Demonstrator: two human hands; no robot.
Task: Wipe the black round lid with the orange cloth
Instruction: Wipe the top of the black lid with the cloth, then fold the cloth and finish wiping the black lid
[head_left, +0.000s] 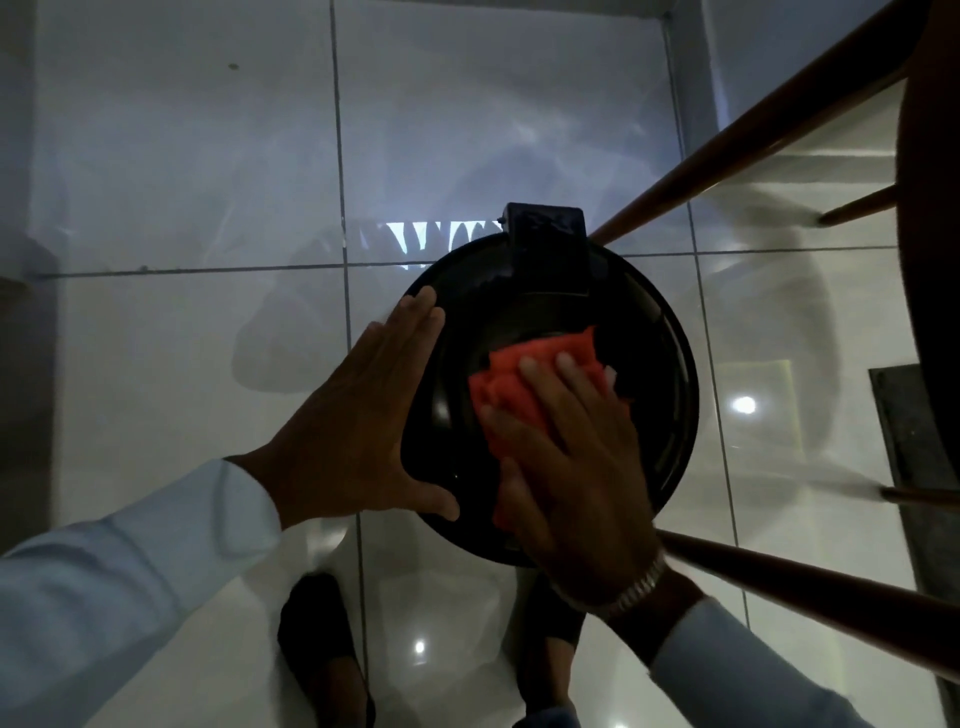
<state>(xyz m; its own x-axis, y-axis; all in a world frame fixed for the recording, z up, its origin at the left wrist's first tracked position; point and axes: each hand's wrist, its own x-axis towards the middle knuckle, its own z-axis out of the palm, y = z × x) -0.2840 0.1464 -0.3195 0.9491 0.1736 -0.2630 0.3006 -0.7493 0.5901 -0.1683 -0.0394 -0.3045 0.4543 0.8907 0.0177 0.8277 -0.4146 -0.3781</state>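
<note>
A black round lid (654, 374) tops a bin standing on the tiled floor, with a black hinge block (548, 239) at its far edge. My left hand (358, 431) lies flat against the lid's left rim, fingers straight and together, thumb on the near rim. My right hand (571, 467) presses the crumpled orange cloth (524, 384) onto the middle of the lid. The cloth sticks out beyond the fingertips. A metal watch band (631, 590) circles the right wrist.
Glossy white floor tiles (182, 364) surround the bin. Brown wooden chair legs (753, 140) slant in from the right, another leg (810, 587) passing close to my right wrist. A dark seat edge (930, 260) fills the right side. My dark shoes (317, 649) stand below the bin.
</note>
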